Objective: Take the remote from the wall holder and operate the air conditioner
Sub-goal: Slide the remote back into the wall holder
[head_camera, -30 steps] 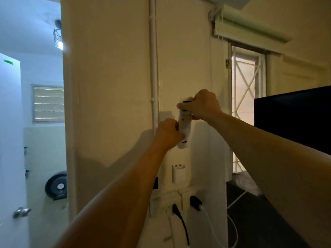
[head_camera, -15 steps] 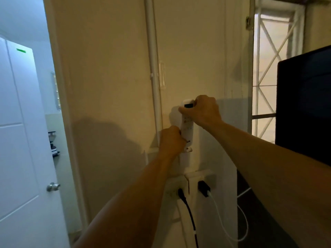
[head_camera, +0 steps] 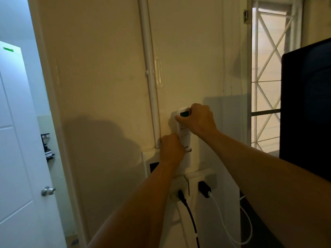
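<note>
Gripping the top of the white remote (head_camera: 184, 133), the right hand (head_camera: 198, 120) has its fingers curled over the upper end by the dark window, thumb on the left edge, which reads as a hold meant to steer or lift the remote along the wall. Lower down, the left hand (head_camera: 172, 149) is closed against the remote's bottom left side, just where a small holder lip (head_camera: 188, 150) shows beneath it; whether those fingers clasp the remote or the holder itself cannot be told, since the back of the hand hides them. My guess is that the lower hand steadies the mount while the upper one does the pulling. The remote stands upright, flat to the wall (head_camera: 107, 77), its foot at the holder, so it looks seated or nearly so. Just to its left a white conduit pipe (head_camera: 150, 77) runs down the cream plaster and ends beside the left hand. Below the hands sit wall sockets (head_camera: 193, 179) with a black plug and cable (head_camera: 186, 204) and a black adapter with a white cable (head_camera: 223, 219). To the right are a grilled window (head_camera: 265, 77) and the dark edge of a screen (head_camera: 306, 113); to the left a white door (head_camera: 16, 149) with a round knob (head_camera: 47, 190) stands by a brighter room. No air conditioner is in view.
</note>
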### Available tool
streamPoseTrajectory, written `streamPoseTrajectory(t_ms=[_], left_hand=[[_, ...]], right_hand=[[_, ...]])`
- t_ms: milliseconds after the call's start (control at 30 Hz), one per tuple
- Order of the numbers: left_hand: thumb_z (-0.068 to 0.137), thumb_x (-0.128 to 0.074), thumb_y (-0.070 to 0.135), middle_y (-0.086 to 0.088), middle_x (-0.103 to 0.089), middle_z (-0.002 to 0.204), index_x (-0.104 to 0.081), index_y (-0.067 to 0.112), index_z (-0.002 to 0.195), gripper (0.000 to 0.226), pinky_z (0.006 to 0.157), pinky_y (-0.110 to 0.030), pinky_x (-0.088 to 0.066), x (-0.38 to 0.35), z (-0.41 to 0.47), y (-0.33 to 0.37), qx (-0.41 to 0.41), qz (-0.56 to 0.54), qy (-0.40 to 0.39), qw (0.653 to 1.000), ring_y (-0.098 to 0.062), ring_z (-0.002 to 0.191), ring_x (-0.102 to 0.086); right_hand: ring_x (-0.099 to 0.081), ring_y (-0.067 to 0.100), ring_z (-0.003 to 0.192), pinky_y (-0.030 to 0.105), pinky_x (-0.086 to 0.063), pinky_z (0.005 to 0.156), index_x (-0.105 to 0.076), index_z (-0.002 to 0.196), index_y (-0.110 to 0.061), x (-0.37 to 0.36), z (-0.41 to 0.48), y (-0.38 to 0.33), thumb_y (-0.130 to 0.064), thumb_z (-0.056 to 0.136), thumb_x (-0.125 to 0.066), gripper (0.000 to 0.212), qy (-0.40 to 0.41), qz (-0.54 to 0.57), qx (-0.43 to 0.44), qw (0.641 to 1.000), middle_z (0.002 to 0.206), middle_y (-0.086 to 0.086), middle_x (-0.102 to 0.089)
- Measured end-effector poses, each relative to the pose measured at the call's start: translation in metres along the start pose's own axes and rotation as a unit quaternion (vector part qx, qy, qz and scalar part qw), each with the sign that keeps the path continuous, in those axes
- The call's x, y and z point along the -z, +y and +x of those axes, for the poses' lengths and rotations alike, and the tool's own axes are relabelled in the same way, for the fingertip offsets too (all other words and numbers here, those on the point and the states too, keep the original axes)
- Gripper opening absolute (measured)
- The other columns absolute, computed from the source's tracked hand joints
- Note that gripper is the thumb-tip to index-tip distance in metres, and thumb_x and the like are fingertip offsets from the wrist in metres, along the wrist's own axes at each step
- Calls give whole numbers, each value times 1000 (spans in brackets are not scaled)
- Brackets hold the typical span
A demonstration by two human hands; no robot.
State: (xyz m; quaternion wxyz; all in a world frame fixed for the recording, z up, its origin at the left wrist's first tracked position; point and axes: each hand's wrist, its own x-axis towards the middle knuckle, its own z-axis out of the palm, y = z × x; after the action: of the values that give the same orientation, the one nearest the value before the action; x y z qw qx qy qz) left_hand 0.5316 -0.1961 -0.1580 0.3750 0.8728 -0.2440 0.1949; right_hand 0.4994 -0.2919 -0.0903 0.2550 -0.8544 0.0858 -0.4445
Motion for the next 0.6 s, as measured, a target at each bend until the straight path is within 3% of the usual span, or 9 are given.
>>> streamPoseTrajectory(t_ms=[167, 267, 400, 467, 600], left_hand=[[82, -62, 11, -21, -70, 90, -66, -4, 89, 17, 70, -33, -55, -7, -1, -3, 0, 8, 19, 1000, -30, 83, -66], [79, -64, 11, -23, -68, 90, -65, -6, 87, 19, 69, -39, -56, -15, -3, -7, 8, 17, 20, 1000, -34, 84, -66], [78, -69, 18, -18, -67, 96, -65, 0, 92, 23, 64, -30, -53, -25, -9, -15, 43, 6, 31, 999, -28, 84, -66], [79, -69, 18, -16, -68, 92, -66, 0, 89, 20, 61, -26, -48, -27, -7, -16, 45, -6, 27, 999, -27, 83, -66], [79, -68, 16, -16, -67, 82, -61, 4, 69, 17, 60, -27, -44, -28, -3, -22, 39, -13, 22, 999, -26, 78, -64]], right_hand=[[-52, 18, 61, 21, -25, 40, -42, 56, -16, -7, 1, 6, -55, 72, -70, 50, 3, -9, -17, 1000, 57, -2, -45], [-52, 19, 58, 21, -26, 40, -37, 53, -19, -10, 1, 7, -56, 73, -68, 52, 4, -8, -29, 1000, 53, -5, -40], [-57, 24, 58, 26, -40, 44, -48, 56, -10, -12, 4, 7, -50, 75, -68, 49, -11, -4, -41, 999, 55, 1, -48], [-64, 29, 67, 34, -50, 53, -61, 69, 0, -13, 5, 8, -47, 75, -70, 48, -23, -11, -41, 999, 63, 9, -56], [-66, 30, 85, 33, -48, 60, -62, 87, -2, -26, 0, 17, -52, 69, -75, 54, -62, -38, -49, 996, 84, 11, -61]])
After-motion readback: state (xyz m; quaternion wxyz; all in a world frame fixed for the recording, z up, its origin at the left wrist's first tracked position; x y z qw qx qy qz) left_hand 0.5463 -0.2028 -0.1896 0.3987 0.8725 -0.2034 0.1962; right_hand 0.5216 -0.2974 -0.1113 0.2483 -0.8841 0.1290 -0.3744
